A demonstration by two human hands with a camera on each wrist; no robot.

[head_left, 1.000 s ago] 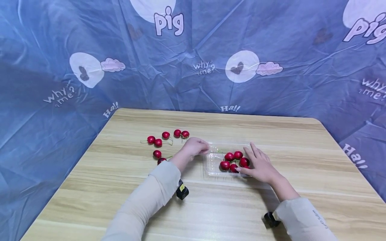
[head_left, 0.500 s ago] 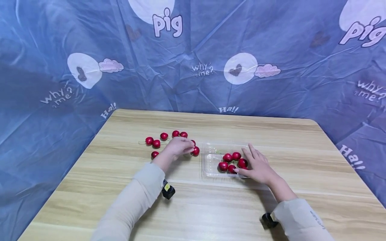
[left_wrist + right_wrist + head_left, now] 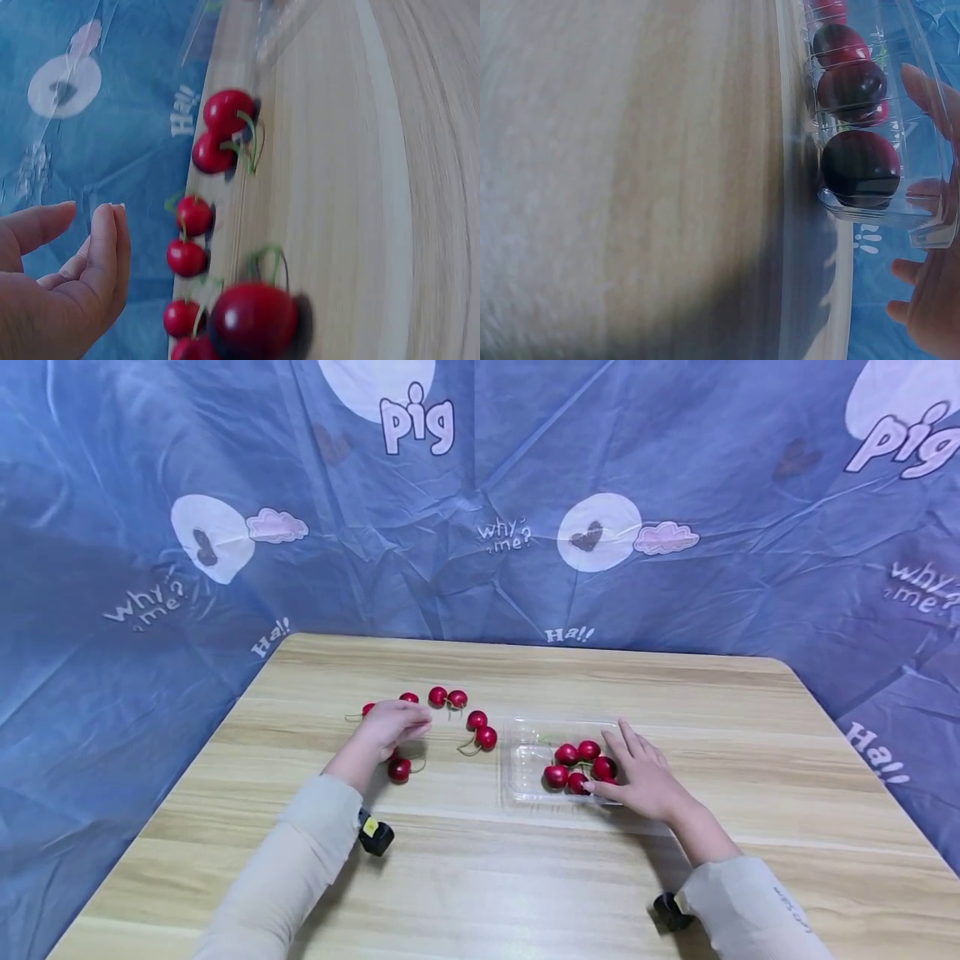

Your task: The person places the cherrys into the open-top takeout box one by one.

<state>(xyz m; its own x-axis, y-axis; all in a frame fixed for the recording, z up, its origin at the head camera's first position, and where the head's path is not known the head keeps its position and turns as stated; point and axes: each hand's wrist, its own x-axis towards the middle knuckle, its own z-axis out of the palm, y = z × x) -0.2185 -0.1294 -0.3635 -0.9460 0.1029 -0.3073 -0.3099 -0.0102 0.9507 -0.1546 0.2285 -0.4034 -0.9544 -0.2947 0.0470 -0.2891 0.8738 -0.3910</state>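
My left hand (image 3: 405, 722) hovers over several loose red cherries (image 3: 399, 768) on the left of the wooden table (image 3: 525, 877). In the left wrist view this hand (image 3: 90, 232) has relaxed fingers and holds nothing, with cherries (image 3: 255, 319) just beside it. A clear plastic tray (image 3: 525, 752) in the middle holds several cherries (image 3: 566, 753). My right hand (image 3: 630, 768) rests with straight fingers on the tray's right side. The right wrist view shows the tray (image 3: 870, 217), its cherries (image 3: 859, 165) and fingers (image 3: 930, 97) against its wall.
A pair of cherries (image 3: 482, 729) lies between my left hand and the tray, and two more (image 3: 447, 697) lie farther back. A crumpled blue printed cloth (image 3: 480, 527) hangs behind and beside the table. Bare wood lies in front and to the right.
My left hand moved left from the tray's left edge to the loose cherries. A pair of cherries now shows near where it was. The right hand stayed on the tray.
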